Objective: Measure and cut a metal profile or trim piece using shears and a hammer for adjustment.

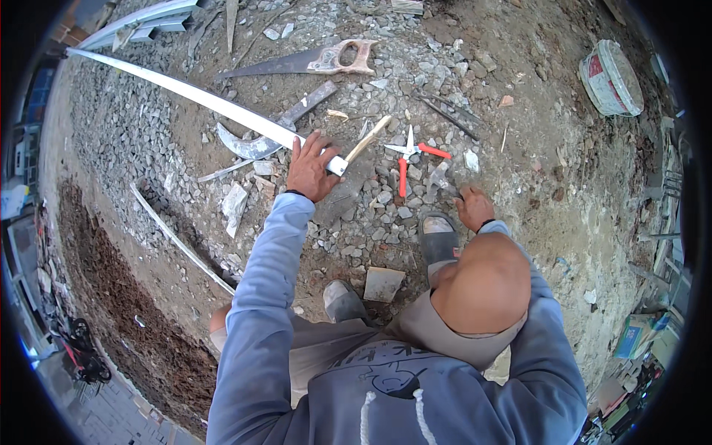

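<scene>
My left hand [314,167] grips the near end of a long white strip [193,96], which slants off to the upper left. A light wooden stick [369,139] lies beside that end. My right hand [475,208], by my knee, holds the handle of a small hammer [439,176], its metal head low over the stones. Red-handled snips [408,152] lie open between my hands. A curved metal tool [248,144] lies partly under the strip.
Around me are rubble ground [423,81], a handsaw [341,58] at the top, a dark rod [452,119], a white bucket [608,78] upper right, a thin curved strip [178,241] at left, white profiles [148,22] upper left and stacked items [638,334] along the right edge.
</scene>
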